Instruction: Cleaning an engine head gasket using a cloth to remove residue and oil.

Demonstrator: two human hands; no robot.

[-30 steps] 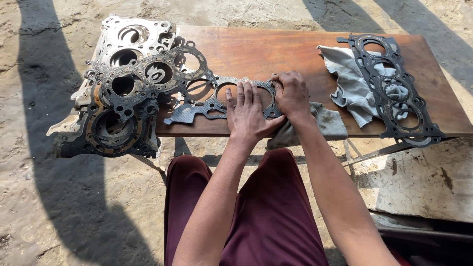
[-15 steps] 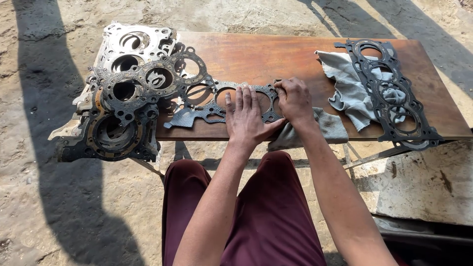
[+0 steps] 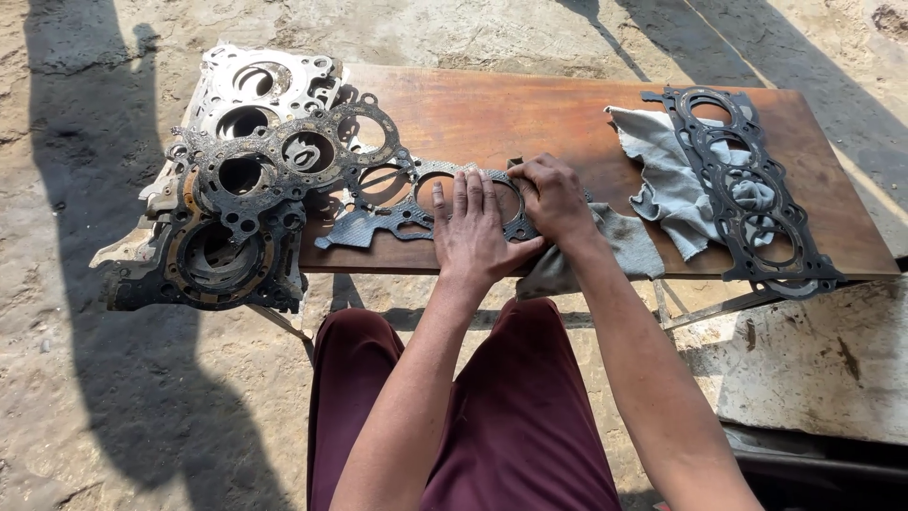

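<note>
A dark metal head gasket (image 3: 392, 203) with round bores lies flat on the near edge of a wooden board (image 3: 530, 114). My left hand (image 3: 473, 232) rests flat on the gasket's right end, fingers extended, pressing it down. My right hand (image 3: 553, 199) is closed on a bunched grey cloth (image 3: 619, 248) right beside it, against the gasket's end ring. The cloth hangs over the board's near edge. I sit behind the board with maroon trousers (image 3: 492, 416) showing below.
A pile of worn gaskets (image 3: 241, 189) overhangs the board's left end. At the right end another dark gasket (image 3: 752, 203) lies over a second grey rag (image 3: 667, 175). Sandy ground surrounds the board, with a concrete slab (image 3: 823, 369) at lower right.
My right hand with the cloth has shifted slightly over the gasket's end. The left hand stays pressed in place.
</note>
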